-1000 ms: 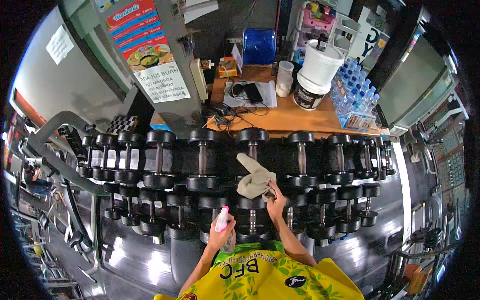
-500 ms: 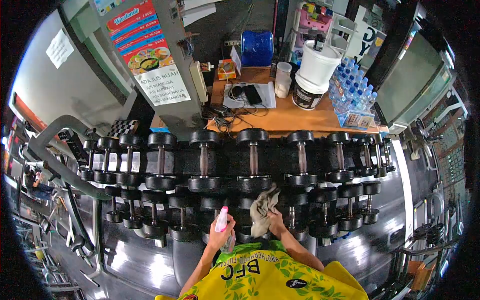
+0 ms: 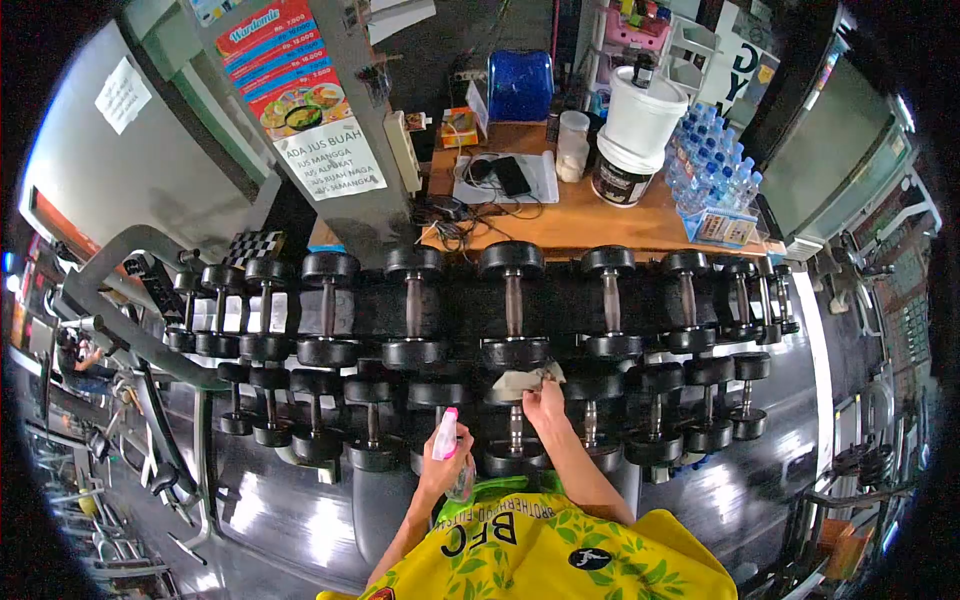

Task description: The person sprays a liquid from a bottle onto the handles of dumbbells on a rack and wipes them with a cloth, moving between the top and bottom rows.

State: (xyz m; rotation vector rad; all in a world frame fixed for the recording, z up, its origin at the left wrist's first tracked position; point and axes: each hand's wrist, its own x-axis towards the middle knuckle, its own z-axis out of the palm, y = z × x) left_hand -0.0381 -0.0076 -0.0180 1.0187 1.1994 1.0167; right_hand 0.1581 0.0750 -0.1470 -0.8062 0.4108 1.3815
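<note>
My left hand point(image 3: 447, 460) is wrapped round a clear spray bottle with a pink and white nozzle point(image 3: 447, 436), held upright in front of the lower dumbbell row. Stretched forward, my right hand point(image 3: 545, 402) grips a beige-grey cloth point(image 3: 520, 383). The cloth lies against the top head of a lower-row dumbbell point(image 3: 516, 430), just below the upper-row dumbbell point(image 3: 514, 305) in the middle. Part of that lower head is hidden by the cloth and fingers.
Black dumbbells fill both rack rows. Behind them, a wooden counter point(image 3: 480, 237) holds cables, a phone, white buckets point(image 3: 640, 120) and water bottles point(image 3: 712, 165). Gym machine frames point(image 3: 140, 330) stand at left. A person point(image 3: 80, 360) is at the far left.
My right hand has moved forward and up with the cloth, which hung lower before and now rests at the dumbbell head. My left hand still holds the bottle in nearly the same place.
</note>
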